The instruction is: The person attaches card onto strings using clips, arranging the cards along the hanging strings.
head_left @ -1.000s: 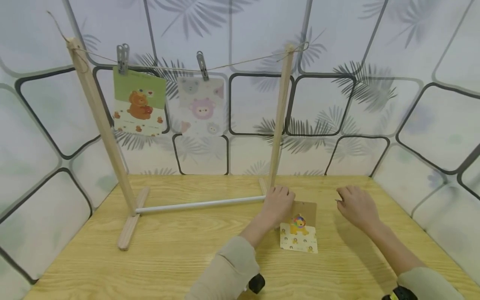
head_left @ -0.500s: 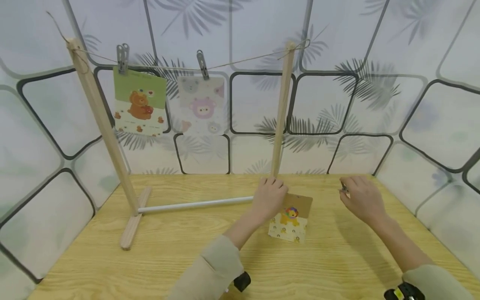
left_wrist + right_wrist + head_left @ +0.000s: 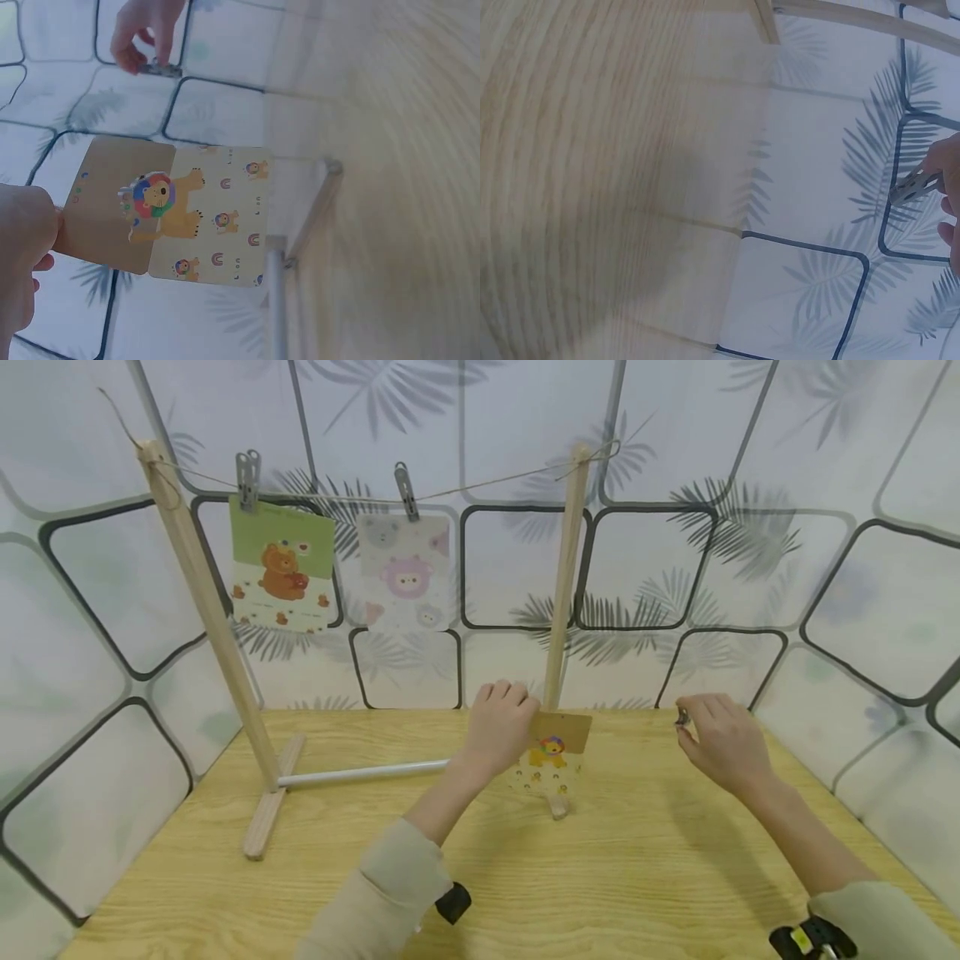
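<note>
My left hand (image 3: 501, 731) pinches a lion-printed card (image 3: 553, 752) by its brown end and holds it up in front of the right post's foot. In the left wrist view the whole lion card (image 3: 202, 214) shows, its brown edge under my fingers. My right hand (image 3: 723, 739) is off to the right, above the table, and pinches a small grey clothespin (image 3: 913, 187) between thumb and fingers. On the string (image 3: 495, 485) hang a green bear card (image 3: 281, 568) and a pale pink card (image 3: 405, 572), each under a grey clothespin.
The string runs between a left wooden post (image 3: 210, 618) and a right wooden post (image 3: 566, 585). A white rod (image 3: 367, 772) joins their feet low over the wooden table (image 3: 630, 893). Leaf-patterned cloth walls (image 3: 862, 610) close in the back and sides.
The left hand has lifted the lion card off the table and carried it leftward and up. The right hand has risen a little, with its clothespin now more visible.
</note>
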`<state>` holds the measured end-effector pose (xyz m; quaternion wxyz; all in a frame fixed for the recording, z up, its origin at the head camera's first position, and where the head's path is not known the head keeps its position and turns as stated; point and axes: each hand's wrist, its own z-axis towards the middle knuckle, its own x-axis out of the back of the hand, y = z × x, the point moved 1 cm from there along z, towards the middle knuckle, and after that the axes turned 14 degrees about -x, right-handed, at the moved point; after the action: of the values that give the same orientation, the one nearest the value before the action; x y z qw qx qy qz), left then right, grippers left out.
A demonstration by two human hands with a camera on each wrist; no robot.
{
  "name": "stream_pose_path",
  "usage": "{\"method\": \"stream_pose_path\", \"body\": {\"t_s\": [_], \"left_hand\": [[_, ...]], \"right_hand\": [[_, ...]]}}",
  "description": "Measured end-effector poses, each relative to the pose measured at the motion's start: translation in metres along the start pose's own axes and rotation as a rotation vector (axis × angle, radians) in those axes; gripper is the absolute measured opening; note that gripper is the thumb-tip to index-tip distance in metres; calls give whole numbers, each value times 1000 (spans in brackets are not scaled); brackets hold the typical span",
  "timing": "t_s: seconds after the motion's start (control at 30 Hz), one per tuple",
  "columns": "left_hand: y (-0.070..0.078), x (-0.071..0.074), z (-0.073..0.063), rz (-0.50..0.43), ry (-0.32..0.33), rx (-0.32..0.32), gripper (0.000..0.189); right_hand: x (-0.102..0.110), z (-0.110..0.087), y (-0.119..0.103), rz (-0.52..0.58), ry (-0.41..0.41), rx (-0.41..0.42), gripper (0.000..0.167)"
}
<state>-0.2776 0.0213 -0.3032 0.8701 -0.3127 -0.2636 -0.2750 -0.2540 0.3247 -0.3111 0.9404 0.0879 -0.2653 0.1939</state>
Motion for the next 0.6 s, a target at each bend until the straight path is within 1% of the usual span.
{"method": "stream_pose_path", "body": {"t_s": [0.07, 0.13, 0.23, 0.37, 0.6], "left_hand": [[-9, 6, -1, 11, 60, 18, 5], [-19, 12, -1, 30, 119, 37, 7], [-32, 20, 0, 49, 190, 53, 12], [-48, 30, 5, 63, 252, 62, 15], [-68, 44, 13, 122, 306, 62, 16]], "right_hand": [[0, 4, -2, 7, 7, 15, 34], [0, 8, -4, 16, 16, 24, 35], [0, 14, -7, 21, 36, 26, 35], [0, 22, -11, 34, 60, 18, 36], [4, 39, -17, 59, 65, 38, 40]]}}
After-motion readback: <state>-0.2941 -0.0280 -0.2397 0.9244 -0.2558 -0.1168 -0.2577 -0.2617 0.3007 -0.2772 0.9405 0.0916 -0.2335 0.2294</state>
